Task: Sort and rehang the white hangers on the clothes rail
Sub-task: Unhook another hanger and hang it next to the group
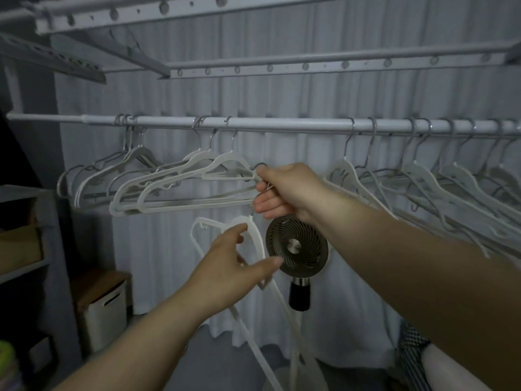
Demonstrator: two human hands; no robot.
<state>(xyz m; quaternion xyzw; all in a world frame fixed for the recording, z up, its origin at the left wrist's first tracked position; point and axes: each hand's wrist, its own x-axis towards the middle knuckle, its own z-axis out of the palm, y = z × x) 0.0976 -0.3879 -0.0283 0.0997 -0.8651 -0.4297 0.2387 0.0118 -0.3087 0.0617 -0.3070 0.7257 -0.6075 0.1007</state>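
A white clothes rail runs across the view with several white hangers on it, one group at the left and another at the right. My right hand is below the rail's middle and grips the metal hook of a white hanger that dangles down from it. My left hand is lower, its fingers spread over this hanging hanger's shoulder, touching it. The hanger's long arms trail down toward the floor.
A round fan on a stand sits just behind the hands. A pale curtain covers the back wall. Two perforated drying bars hang overhead. A white bin and shelves are at the left.
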